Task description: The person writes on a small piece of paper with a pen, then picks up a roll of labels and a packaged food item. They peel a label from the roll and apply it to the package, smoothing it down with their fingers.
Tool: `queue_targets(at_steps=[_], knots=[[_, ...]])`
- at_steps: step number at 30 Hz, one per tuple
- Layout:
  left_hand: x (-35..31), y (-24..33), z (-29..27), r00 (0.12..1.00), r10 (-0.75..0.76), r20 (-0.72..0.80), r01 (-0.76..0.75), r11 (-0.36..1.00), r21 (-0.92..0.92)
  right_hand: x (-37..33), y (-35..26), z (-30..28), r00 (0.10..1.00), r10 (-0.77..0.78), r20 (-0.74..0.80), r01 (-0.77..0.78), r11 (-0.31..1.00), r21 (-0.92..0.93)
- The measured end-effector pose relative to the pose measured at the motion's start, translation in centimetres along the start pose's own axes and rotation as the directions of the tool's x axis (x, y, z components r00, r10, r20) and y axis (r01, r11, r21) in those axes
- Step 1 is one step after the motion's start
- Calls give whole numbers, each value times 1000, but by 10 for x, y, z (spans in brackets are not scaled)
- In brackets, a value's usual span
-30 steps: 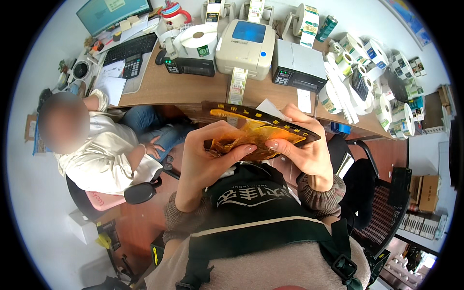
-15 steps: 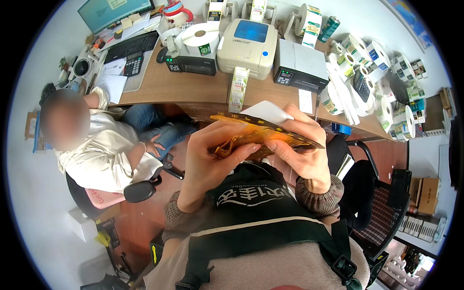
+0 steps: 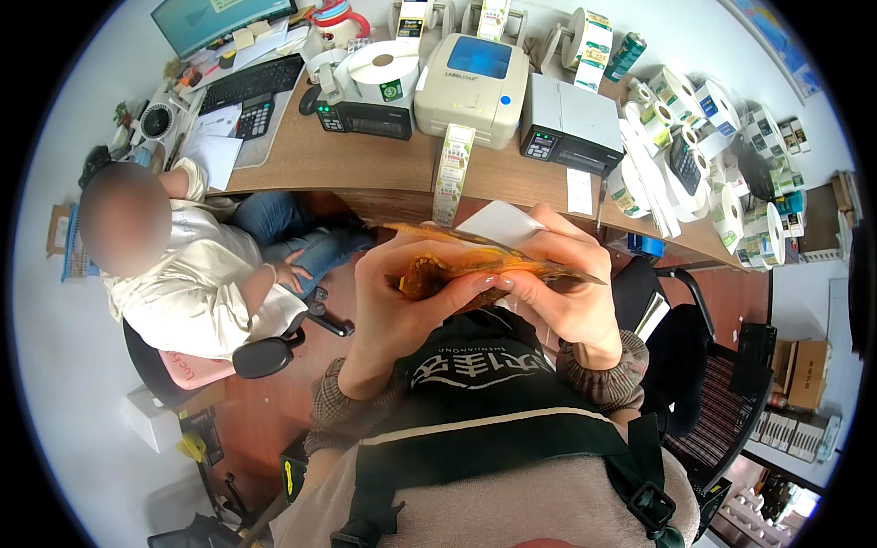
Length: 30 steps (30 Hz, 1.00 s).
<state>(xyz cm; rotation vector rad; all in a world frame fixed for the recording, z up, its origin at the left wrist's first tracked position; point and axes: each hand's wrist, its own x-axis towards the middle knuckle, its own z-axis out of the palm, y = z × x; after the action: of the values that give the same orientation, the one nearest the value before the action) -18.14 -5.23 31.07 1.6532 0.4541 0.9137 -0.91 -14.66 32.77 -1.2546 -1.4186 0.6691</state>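
Observation:
Between my hands, in front of my chest, is a crinkled, shiny orange pouch (image 3: 470, 259) with dark markings along its upper edge. My left hand (image 3: 391, 297) grips its left part, thumb pressed on the near side. The right part is pinched by my right hand (image 3: 571, 290), whose thumb tip meets the left thumb near the middle. Beside the left thumb the near layer bulges in a rounded fold. A white sheet (image 3: 500, 222) sticks up behind the pouch next to my right fingers; how it is held is hidden.
Ahead stands a wooden desk (image 3: 311, 164) with a beige label printer (image 3: 470, 96), two dark-fronted printers and many label rolls. A co-worker in a white top (image 3: 196, 283) sits at the left. Office chairs (image 3: 717, 384) stand at the right.
The pouch has tilted and stretched a little leftward, and its near layer now bulges by my left thumb. The white sheet has shifted slightly down. Both hands keep their grip.

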Motion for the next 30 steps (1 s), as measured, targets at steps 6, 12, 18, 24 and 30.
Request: queue_targets(at_steps=[6, 12, 18, 24, 30], knots=[[-1, 3, -3, 998, 57, 2, -56, 980, 192, 7, -21, -8, 995, -60, -76, 50, 991, -127], [-4, 9, -3, 982, 177, 67, -189, 915, 357, 12, -44, -11, 986, -109, -124, 84, 979, -188], [-7, 23, -7, 960, 237, 151, -274, 910, 311, 3, -52, -5, 985, 40, -171, -21, 993, 116], [-12, 55, -8, 892, 399, 211, -444, 859, 255, -5, -88, -8, 987, 22, -158, -12, 998, 65], [-28, 80, -16, 765, 622, 167, -644, 735, 214, -10, -105, 0, 976, -210, -56, 215, 971, 106]])
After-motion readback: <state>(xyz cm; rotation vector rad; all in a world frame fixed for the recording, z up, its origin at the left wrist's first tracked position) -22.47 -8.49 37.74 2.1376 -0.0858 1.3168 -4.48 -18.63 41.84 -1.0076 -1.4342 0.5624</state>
